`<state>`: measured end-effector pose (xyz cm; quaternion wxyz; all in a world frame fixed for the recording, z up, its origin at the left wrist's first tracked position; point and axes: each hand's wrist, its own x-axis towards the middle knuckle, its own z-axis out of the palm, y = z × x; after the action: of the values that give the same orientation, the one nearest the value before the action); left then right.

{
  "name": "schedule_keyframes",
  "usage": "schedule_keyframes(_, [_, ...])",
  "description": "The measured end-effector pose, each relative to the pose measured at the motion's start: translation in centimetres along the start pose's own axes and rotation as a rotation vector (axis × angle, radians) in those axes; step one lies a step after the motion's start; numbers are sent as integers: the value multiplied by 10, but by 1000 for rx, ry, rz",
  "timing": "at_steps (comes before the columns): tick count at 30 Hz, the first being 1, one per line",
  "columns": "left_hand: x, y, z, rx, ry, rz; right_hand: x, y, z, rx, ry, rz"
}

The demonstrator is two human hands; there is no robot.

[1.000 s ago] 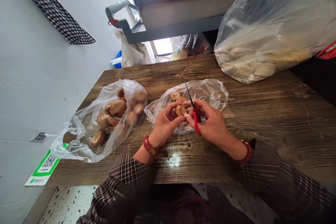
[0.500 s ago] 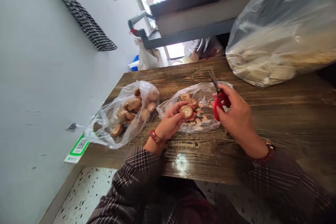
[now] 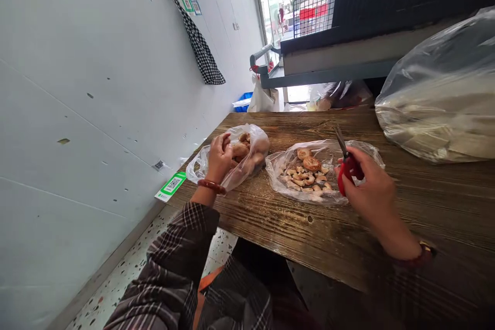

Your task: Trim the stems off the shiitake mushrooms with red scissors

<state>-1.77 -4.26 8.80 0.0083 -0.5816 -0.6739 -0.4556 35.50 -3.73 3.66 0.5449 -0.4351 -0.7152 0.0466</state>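
My left hand (image 3: 220, 157) is at the left clear plastic bag (image 3: 255, 131), fingers loosely bent and slightly apart beside the whole shiitake mushrooms (image 3: 241, 149) inside. Its palm side is hidden, and no mushroom shows in its grasp. In my right hand (image 3: 371, 180) is a pair of red-handled scissors (image 3: 350, 167), blades pointing up and away. They hang over the right edge of a second, flattened plastic bag (image 3: 278, 178). On that bag lie shiitake caps (image 3: 311, 164) and many cut stem pieces (image 3: 299, 176).
A large clear bag of pale flat items (image 3: 433, 124) stands at the right on the wooden table (image 3: 278, 227). A green QR-code card (image 3: 170, 186) is at the table's left edge by the white wall. A dark metal frame (image 3: 320, 77) lies behind the table.
My left hand has moved from the right bag to the left bag, and the mushroom it held no longer shows in it. My right hand still holds the scissors. The view has shifted left.
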Motion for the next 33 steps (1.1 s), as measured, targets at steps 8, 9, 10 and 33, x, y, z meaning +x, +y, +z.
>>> schedule_keyframes(8, [2,-33,-31,212,-312,-45,5,7,5,102,70,102])
schedule_keyframes(9, [2,-25,-29,214,-262,-27,6,8,6,123,73,137])
schedule_keyframes(10, [2,-15,-26,197,-215,-8,7,10,7,145,74,173])
schedule_keyframes(33, [-44,100,157,137,-599,458,8,13,21,303,41,314])
